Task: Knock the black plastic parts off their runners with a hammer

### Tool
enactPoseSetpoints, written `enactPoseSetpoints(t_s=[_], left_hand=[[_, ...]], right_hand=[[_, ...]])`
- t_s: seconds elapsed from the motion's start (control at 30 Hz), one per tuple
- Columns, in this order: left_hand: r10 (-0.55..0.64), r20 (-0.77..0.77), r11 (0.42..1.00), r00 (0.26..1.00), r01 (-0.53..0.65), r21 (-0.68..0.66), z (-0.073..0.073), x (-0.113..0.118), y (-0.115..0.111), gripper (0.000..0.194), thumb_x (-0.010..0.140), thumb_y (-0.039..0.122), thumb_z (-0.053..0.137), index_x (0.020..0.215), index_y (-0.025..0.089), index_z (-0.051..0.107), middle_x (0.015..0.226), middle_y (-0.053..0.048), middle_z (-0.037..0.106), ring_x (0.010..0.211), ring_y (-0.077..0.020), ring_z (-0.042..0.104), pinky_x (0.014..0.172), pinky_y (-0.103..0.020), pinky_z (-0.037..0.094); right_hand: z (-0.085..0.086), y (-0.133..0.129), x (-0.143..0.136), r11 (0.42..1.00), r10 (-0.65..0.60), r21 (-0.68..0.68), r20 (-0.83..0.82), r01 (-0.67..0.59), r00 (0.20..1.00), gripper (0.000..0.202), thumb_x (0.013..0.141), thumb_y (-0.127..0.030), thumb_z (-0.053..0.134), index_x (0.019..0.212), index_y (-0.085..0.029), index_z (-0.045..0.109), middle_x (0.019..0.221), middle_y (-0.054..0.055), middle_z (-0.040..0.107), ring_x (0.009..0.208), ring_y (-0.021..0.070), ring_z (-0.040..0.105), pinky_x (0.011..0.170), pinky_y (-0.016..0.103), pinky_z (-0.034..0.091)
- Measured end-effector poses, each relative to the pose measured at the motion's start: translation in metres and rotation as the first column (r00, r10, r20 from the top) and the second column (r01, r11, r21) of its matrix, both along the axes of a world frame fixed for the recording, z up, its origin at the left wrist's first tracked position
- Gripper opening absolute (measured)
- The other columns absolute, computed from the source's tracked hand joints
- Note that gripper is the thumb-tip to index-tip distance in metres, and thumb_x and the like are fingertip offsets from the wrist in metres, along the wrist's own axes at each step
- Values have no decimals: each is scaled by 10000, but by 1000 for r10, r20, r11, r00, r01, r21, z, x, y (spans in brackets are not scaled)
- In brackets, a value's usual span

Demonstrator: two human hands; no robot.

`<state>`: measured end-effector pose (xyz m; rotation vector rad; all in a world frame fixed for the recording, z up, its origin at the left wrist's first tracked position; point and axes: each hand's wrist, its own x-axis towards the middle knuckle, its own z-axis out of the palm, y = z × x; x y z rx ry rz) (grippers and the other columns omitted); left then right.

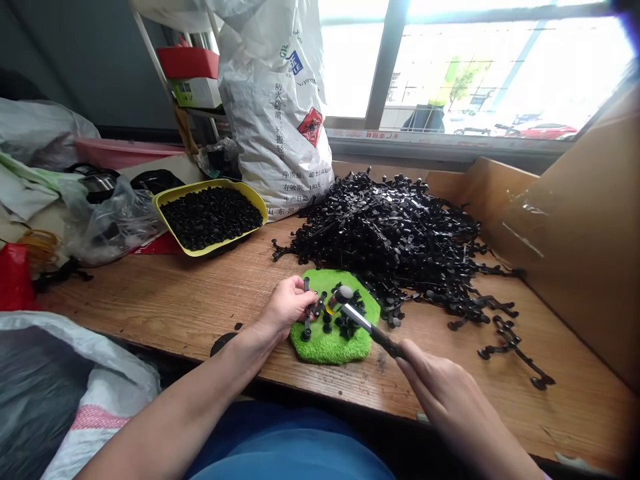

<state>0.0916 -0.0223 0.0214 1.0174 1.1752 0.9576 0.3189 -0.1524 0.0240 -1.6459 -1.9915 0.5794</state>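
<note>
Black branched part in left hand, over green mat

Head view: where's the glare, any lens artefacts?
Head view: window blown out, outside washed pale; head view: bright glints on the heap of black parts, highlight along the hammer shaft; head view: upper right corner dark with purple fringing, window post leaning, likely wide-lens distortion.

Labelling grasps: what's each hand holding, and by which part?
Left hand: a black branched piece, pinched around its middle, exact spot hidden. Right hand: a hammer, by its dark grip.
</note>
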Motion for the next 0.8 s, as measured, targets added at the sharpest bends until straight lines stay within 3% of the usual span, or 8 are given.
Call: enactPoseSetpoints(t_s=[0.17, 0.3, 0.37, 0.6, 0.8], left_hand=[[5, -2, 1000, 1000, -5, 25, -2, 0, 1, 231, 629, 116, 610, 686, 181, 396, 468, 35, 546, 338, -98, 487, 322, -182, 385], [16, -17, 998, 1000, -15, 64, -6, 1, 1, 216, 631, 107, 601, 688, 182, 407, 459, 46, 539, 329, -102, 486, 311, -178, 367], [15, -22, 997, 1000, -14, 76, -7, 2, 2, 214, 633, 105, 604, 690, 182, 412, 457, 51, 536, 327, -104, 488, 307, -175, 358], [26, 53, 998, 998, -23, -52, 1, -10, -4, 179, 667, 111, 630, 730, 144, 466, 568, 4, 584, 408, -85, 530, 374, -166, 416], [-132, 161, 984, 978, 148, -96, 5, -29, -27, 186, 684, 137, 661, 815, 115, 531, 631, 12, 548, 455, -50, 508, 398, -138, 423]], right_hand=[[10, -4, -6, 978, -52, 195, -111, 73, 992, 115, 914, -326, 379, 923, -272, 480, 592, -18, 501, 474, 174, 457, 482, 281, 279], [6, -3, -8, 999, -27, -22, 161, 31, 987, 195, 919, -397, 340, 839, -268, 461, 547, -23, 509, 467, 191, 473, 459, 283, 236], [4, -2, -7, 996, -9, -83, 206, 27, 979, 213, 931, -410, 311, 832, -266, 433, 573, -25, 517, 501, 191, 490, 482, 284, 255], [-3, -11, 6, 998, -58, 34, 37, 57, 998, 246, 936, -414, 310, 787, -244, 406, 597, -25, 477, 521, 166, 479, 503, 271, 313], [-19, -22, 11, 998, -68, 15, -24, 69, 997, 240, 932, -401, 329, 853, -227, 475, 630, 4, 554, 553, 182, 539, 501, 270, 348]])
